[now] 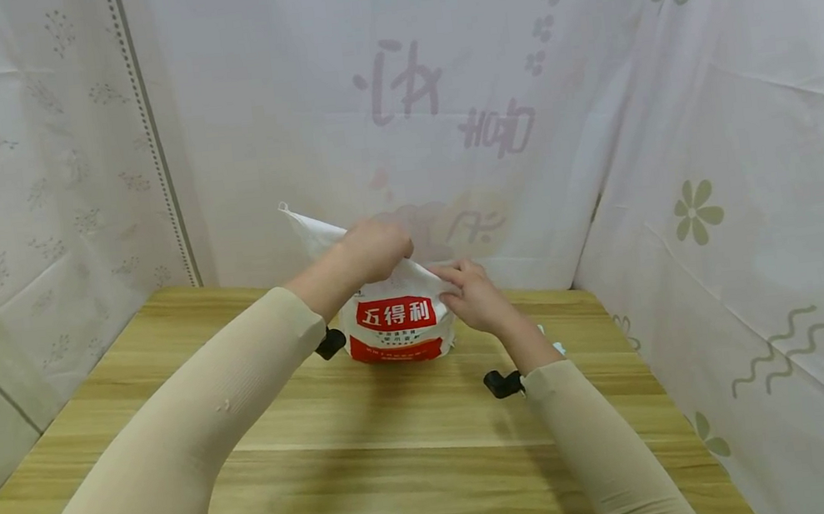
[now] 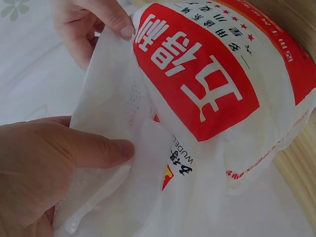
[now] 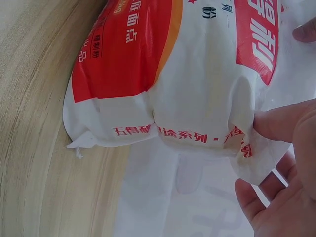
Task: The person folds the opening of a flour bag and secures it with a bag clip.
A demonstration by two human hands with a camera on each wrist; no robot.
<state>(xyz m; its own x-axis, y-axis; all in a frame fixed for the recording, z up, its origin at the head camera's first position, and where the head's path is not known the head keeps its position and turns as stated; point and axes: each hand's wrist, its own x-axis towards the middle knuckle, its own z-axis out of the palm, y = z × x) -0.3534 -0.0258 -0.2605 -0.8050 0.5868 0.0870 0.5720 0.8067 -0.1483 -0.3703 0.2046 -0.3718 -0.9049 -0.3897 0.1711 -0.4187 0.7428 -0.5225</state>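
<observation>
A white flour bag point(image 1: 401, 350) with red printed panels stands upright at the far middle of the table. Its upper part is folded over, and one white corner sticks up to the left. My left hand point(image 1: 377, 248) grips the folded top edge; in the left wrist view the thumb point(image 2: 106, 150) presses on the white plastic, with the other fingers behind it. At the bag's upper right side, my right hand point(image 1: 478, 296) pinches the edge. The right wrist view shows this thumb point(image 3: 281, 121) on the front and fingers beneath. What is inside the bag is hidden.
The wooden table point(image 1: 377, 495) stretches toward me in front of the bag. Patterned pale curtains point(image 1: 274, 95) enclose the back and both sides. A small pale object point(image 1: 559, 348) lies partly hidden behind the right wrist. Black camera mounts point(image 1: 502, 383) protrude at the wrists.
</observation>
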